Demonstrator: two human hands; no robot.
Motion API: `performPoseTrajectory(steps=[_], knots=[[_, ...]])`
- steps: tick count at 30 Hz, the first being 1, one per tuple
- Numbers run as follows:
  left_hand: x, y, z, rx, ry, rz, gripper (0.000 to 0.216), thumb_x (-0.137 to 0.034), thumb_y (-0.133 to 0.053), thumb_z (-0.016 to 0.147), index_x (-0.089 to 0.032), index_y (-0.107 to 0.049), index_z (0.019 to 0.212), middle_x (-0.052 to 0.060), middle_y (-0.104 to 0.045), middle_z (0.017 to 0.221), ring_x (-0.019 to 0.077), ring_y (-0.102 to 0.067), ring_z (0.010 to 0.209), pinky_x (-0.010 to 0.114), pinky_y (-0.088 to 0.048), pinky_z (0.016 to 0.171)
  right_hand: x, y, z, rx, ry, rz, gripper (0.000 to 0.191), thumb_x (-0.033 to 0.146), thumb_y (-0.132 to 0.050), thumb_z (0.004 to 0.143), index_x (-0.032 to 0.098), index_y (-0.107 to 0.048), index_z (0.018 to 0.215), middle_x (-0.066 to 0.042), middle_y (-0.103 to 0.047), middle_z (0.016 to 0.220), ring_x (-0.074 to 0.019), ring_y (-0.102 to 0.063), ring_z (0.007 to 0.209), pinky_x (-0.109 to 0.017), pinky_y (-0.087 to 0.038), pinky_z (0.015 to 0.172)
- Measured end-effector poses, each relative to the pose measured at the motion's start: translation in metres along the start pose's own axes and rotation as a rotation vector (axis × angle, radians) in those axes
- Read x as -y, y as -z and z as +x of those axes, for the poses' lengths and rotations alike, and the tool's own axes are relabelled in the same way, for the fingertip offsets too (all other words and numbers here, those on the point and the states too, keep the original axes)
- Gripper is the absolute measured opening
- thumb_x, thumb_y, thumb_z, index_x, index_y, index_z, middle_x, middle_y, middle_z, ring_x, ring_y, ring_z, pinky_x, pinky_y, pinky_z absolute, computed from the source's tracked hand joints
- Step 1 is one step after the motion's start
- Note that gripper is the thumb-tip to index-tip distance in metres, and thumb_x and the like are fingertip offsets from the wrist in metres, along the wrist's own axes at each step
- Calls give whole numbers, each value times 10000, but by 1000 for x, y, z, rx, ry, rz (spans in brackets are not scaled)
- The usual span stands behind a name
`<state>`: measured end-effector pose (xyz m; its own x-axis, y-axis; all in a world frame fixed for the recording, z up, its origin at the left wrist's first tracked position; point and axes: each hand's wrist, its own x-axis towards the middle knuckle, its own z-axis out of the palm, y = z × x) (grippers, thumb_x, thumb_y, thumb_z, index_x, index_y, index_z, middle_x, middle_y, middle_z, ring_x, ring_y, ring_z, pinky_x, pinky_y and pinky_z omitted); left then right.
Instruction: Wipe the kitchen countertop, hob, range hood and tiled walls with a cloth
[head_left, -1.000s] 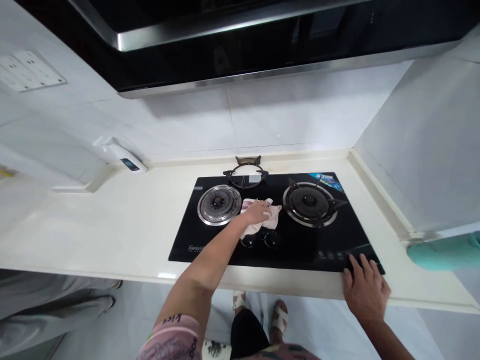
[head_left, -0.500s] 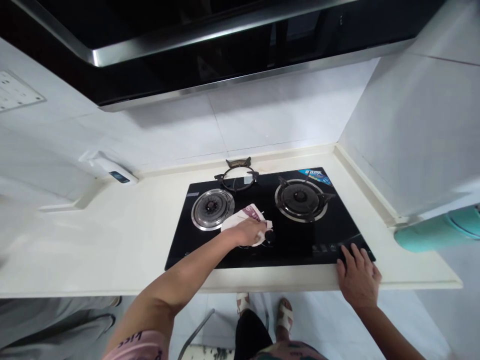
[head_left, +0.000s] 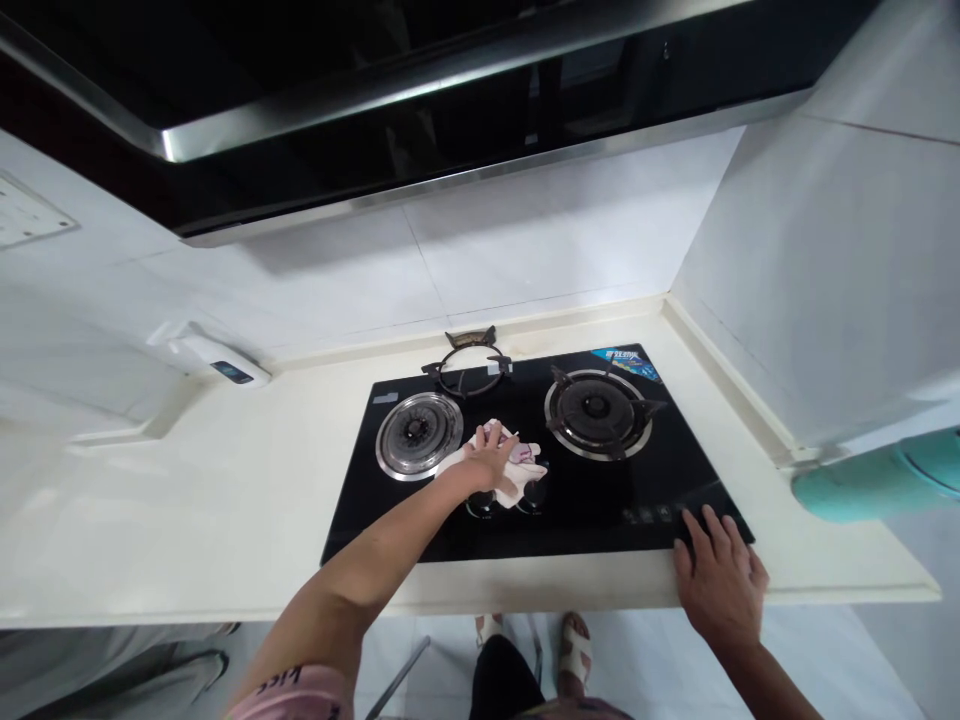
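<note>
My left hand (head_left: 489,458) presses down on a crumpled white cloth with a pink pattern (head_left: 523,466), which lies on the black glass gas hob (head_left: 592,490) between the two burners. Two round knobs (head_left: 507,503) sit partly hidden beside the cloth. To its left is a bare steel burner (head_left: 418,436), and a burner under its black grate (head_left: 596,408) is on the right. A loose pan support (head_left: 466,368) stands at the hob's back edge. My right hand (head_left: 718,580) rests on the hob's front right corner, holding nothing.
A cream countertop (head_left: 187,520) surrounds the hob, below a black and steel range hood (head_left: 450,120) and white tiled walls. A white wall-mounted device (head_left: 214,362) sits at the left, and a teal rounded object (head_left: 877,477) juts in at the right.
The cloth's folds have shifted under my left hand, which has moved slightly toward the near left. My right hand stays at the hob's corner. The whole view has drifted, leaving the hob lower and further left.
</note>
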<state>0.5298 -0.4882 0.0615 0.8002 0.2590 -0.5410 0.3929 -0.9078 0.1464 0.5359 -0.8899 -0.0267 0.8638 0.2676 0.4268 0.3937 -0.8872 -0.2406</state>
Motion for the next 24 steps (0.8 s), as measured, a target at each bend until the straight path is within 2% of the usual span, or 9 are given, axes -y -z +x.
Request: performPoseTrajectory(steps=[2,5,8,12,15,18,21,24], knots=[[0,5,8,-94,-6,-26,1145,-466,-947,604,-356,-371,1588,145,-161,1750,517,-137,1588,720,-294,1191,1,0,0,7,-17,10,493,393,-328,1094,166,-572,1457,-126,-452,1604,-321,-345,1529,-575,-284,1211],[-9,16,23,-282,-12,-59,912,-440,-810,823,-252,-338,1580,186,-201,1717,395,-209,1595,593,-302,1244,2,0,0,19,-31,22,510,399,-308,1082,179,-571,1460,-118,-443,1611,-319,-334,1536,-578,-287,1211],[-23,27,42,-452,-20,-88,614,-360,-691,936,-180,-441,1467,191,-347,1612,296,-314,1540,474,-312,1255,3,0,0,15,-20,28,507,400,-305,1079,181,-567,1453,-121,-443,1611,-319,-337,1535,-581,-291,1205],[-38,40,70,-578,18,-137,316,-237,-615,956,-195,-573,1267,150,-515,1406,300,-485,1363,470,-399,1165,2,-1,2,16,-14,22,507,408,-306,1072,206,-546,1470,-113,-448,1609,-317,-350,1528,-581,-300,1194],[-42,55,91,-619,70,-180,250,-184,-608,928,-195,-599,1177,147,-558,1311,309,-553,1254,453,-458,1072,1,-3,2,31,-16,8,517,416,-296,1065,209,-547,1467,-116,-458,1601,-316,-348,1528,-582,-305,1188],[-47,76,111,-646,105,-231,216,-166,-585,925,-200,-590,1139,130,-588,1239,277,-601,1168,399,-487,1010,0,-4,1,47,-21,-8,520,423,-290,1059,206,-561,1446,-112,-461,1599,-312,-347,1528,-572,-308,1187],[-58,92,129,-692,119,-278,236,-205,-509,984,-201,-545,1218,134,-571,1292,259,-596,1197,373,-492,993,-1,-6,0,50,-15,-19,505,417,-305,1055,205,-559,1436,-103,-451,1607,-309,-348,1526,-563,-307,1189],[-72,96,138,-700,64,-304,310,-276,-477,1034,-184,-495,1330,141,-561,1372,245,-555,1287,366,-467,1050,-2,-7,0,53,2,-25,496,397,-322,1050,209,-540,1453,-98,-434,1620,-309,-350,1524,-557,-311,1183]])
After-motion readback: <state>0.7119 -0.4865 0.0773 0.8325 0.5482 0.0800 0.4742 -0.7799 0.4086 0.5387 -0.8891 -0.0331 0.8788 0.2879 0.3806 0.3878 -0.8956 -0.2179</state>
